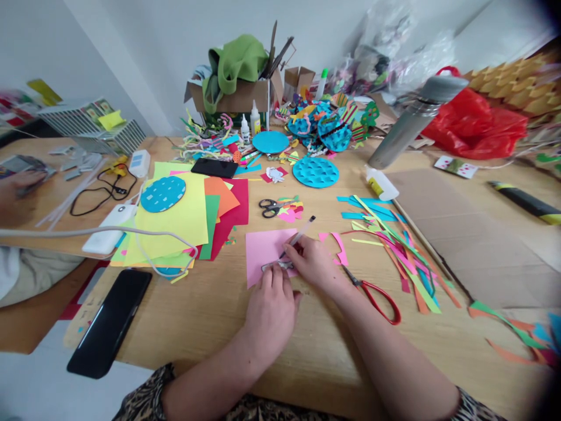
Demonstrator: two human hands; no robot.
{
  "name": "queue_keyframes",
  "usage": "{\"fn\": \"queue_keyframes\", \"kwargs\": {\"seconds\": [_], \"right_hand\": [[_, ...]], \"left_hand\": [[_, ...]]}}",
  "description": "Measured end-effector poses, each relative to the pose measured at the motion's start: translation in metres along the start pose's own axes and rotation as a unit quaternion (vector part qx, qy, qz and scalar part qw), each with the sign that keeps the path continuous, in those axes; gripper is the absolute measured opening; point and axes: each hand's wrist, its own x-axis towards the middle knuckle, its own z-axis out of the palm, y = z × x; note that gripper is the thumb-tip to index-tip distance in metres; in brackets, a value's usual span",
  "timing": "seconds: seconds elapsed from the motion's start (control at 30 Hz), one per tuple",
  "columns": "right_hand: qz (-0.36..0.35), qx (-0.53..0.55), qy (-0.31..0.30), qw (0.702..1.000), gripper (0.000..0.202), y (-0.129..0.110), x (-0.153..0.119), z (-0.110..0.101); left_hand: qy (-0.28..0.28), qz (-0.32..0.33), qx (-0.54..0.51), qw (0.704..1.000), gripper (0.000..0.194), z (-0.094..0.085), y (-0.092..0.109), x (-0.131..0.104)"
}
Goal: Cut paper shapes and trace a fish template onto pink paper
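My right hand [313, 263] is closed round a slim pen [302, 231], its tip down on a sheet of pink paper [258, 248]. Under the fingertips of my left hand [272, 307] lies a small pale piece with a dark outline [265, 267], mostly covered, so I cannot make out its kind. The left fingers are stretched out flat, pressing it against the paper. Pink paper scraps [339, 248] lie just right of the sheet. Red-handled scissors [372, 295] rest beside my right forearm, and black-handled scissors [272, 207] lie beyond the sheet.
Coloured paper sheets [193, 204] are stacked to the left, near a black phone [109, 324]. Paper strips [407, 257] and brown cardboard [473, 240] lie on the right. A glue bottle [381, 185] and steel flask [403, 126] stand behind. Another person's hand [24, 181] is far left.
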Motion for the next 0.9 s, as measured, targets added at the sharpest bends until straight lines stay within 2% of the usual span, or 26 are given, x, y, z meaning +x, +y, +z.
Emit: {"fn": "queue_keyframes", "kwargs": {"seconds": [0.77,0.9], "right_hand": [[-0.007,-0.009,0.005,1.000,0.022,-0.0010,0.0006,-0.0005],[0.013,-0.005,0.006,1.000,0.018,-0.0024,-0.0026,-0.0023]], "left_hand": [[-0.005,-0.002,-0.005,1.000,0.046,-0.0005,-0.0006,0.0001],[-0.002,0.002,-0.002,1.000,0.046,-0.0003,-0.0005,0.0004]]}}
